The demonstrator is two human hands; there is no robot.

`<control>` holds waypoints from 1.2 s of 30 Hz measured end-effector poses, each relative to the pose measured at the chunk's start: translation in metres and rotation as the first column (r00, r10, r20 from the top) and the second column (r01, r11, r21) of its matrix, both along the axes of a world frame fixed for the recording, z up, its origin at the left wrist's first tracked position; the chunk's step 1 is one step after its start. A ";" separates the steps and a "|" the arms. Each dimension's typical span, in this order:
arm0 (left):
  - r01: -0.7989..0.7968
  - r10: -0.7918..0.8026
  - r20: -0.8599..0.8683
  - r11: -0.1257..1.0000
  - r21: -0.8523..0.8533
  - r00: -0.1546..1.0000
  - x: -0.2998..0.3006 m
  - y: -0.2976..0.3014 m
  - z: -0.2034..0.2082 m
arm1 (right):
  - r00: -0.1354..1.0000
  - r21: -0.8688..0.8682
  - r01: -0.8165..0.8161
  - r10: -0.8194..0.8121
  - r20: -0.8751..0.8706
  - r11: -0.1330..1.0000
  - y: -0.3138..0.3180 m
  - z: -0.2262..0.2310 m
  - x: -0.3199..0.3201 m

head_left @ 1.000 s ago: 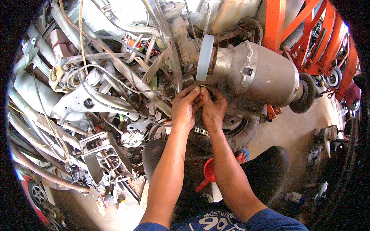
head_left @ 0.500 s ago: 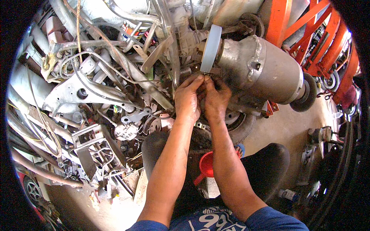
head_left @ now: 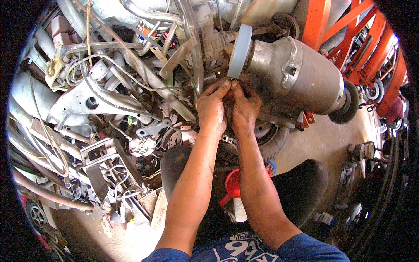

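Observation:
A bench grinder with a metal motor housing point(head_left: 312, 78) stands in front of me. At its left end is a pale grey-blue grinding wheel point(head_left: 240, 50); a dark wheel point(head_left: 348, 102) sits at its right end. Just below the pale wheel's lower edge, my left hand point(head_left: 212, 109) and my right hand point(head_left: 245, 109) are side by side. Both are closed, thumbs pointing up toward the wheel. Something tiny and dark is pinched at the fingertips, too small to name. Whether it touches the wheel I cannot tell.
Scrap metal, including a control arm point(head_left: 83, 98) and a metal bracket frame point(head_left: 101, 153), is piled on the left. An orange-red steel frame point(head_left: 315, 22) rises at the back right. Between my knees is a red plastic funnel-like vessel point(head_left: 233, 183), partly behind my right forearm.
My hands have stayed almost in place at the wheel's lower edge, the fingertips a touch higher. The whole view has shifted slightly.

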State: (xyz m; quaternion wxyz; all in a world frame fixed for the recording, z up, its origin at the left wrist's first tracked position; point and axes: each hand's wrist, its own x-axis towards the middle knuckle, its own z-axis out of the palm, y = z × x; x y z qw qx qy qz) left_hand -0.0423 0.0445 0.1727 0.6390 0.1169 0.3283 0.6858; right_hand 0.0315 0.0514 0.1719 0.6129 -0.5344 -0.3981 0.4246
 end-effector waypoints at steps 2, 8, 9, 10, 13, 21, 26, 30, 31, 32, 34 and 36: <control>-0.002 0.002 -0.008 1.000 -0.001 1.000 0.002 0.002 -0.001 | 1.000 0.033 0.016 -0.015 -0.024 0.999 0.004 -0.007 0.002; -0.013 0.013 -0.052 1.000 0.009 0.999 0.001 0.005 -0.011 | 0.997 0.083 0.051 -0.055 0.050 0.995 0.000 -0.001 -0.003; -0.013 0.013 -0.051 1.000 0.011 0.999 0.001 0.004 -0.010 | 0.995 0.105 0.067 -0.074 0.066 0.992 0.001 -0.004 -0.003; -0.013 0.013 -0.049 1.000 0.012 0.999 0.001 0.003 -0.010 | 0.997 0.092 0.065 -0.069 0.037 0.994 0.001 -0.006 -0.003; 0.009 -0.007 -0.091 1.000 0.021 0.996 0.001 0.003 -0.012 | 0.998 0.073 0.064 -0.064 0.000 0.995 0.002 -0.012 -0.001; 0.000 0.000 0.010 1.000 0.026 1.000 -0.001 0.006 -0.015 | 0.991 0.054 0.053 -0.059 0.123 0.997 0.003 -0.005 0.000; -0.027 0.028 -0.024 0.999 0.031 0.999 0.001 0.006 -0.013 | 0.990 0.077 0.074 -0.083 0.114 0.994 0.001 0.002 -0.004; -0.020 0.021 -0.040 1.000 0.013 0.999 -0.001 0.009 -0.016 | 0.998 0.074 0.056 -0.057 0.021 0.996 0.005 -0.006 -0.004; -0.022 0.022 -0.048 1.000 0.005 0.999 -0.001 0.009 -0.015 | 0.999 0.064 0.050 -0.051 0.016 0.997 0.005 -0.005 -0.004; -0.025 0.025 -0.042 1.000 0.003 0.999 -0.001 0.008 -0.015 | 0.999 0.054 0.044 -0.045 0.012 0.998 0.005 -0.004 -0.005; -0.029 0.029 -0.032 1.000 0.001 0.999 -0.002 0.006 -0.008 | 0.999 0.055 0.033 -0.032 -0.019 0.998 0.005 -0.002 -0.006; -0.032 0.033 -0.042 0.999 0.010 0.999 -0.003 0.008 -0.013 | 0.998 0.075 0.019 -0.014 -0.068 0.997 0.005 -0.002 -0.007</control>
